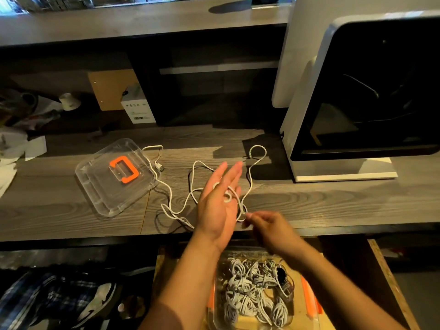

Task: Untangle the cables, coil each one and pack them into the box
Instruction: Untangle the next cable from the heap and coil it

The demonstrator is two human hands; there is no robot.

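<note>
Now our flat left hand (pixel 220 201) carries the white cable (pixel 227 196) looped round its fingers, our right hand (pixel 271 229) pinching it alongside.

The grey wooden table (pixel 309 206) carries a clear lid (pixel 100 186) with an orange handle on its left part. A white cable (pixel 171 194) lies in loose loops beside the lid, touching its right edge. A big white machine (pixel 345 175) stands at the right, a small white box (pixel 138 110) at the back, some papers (pixel 14 148) at the far left
</note>
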